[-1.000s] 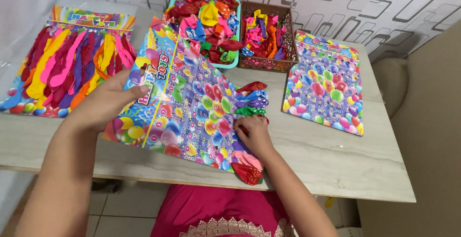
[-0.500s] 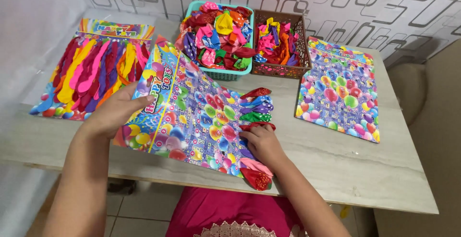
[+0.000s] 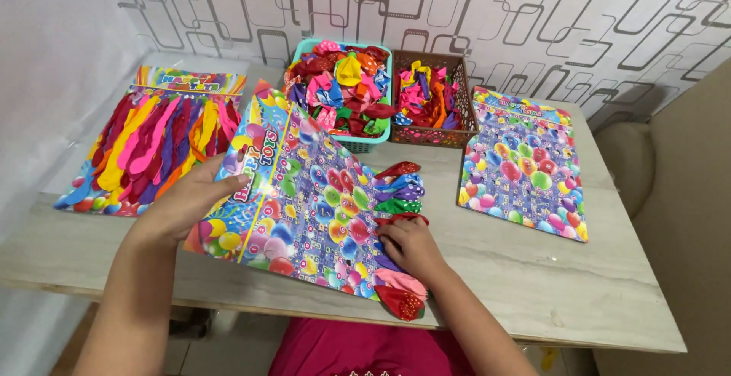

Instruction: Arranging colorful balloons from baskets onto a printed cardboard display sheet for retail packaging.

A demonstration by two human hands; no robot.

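Balloon card (image 3: 304,208) lies mid-table (image 3: 548,292), tilted, its left end lifted. Left hand (image 3: 194,204) has slid in along that end since a second ago, fingers clamped on the edge. Right hand (image 3: 411,246) has crept up the card's right edge to the red balloon (image 3: 400,218), fingers pinched together on it; row of fitted balloons (image 3: 400,185) just above. Teal basket (image 3: 343,94) behind card.
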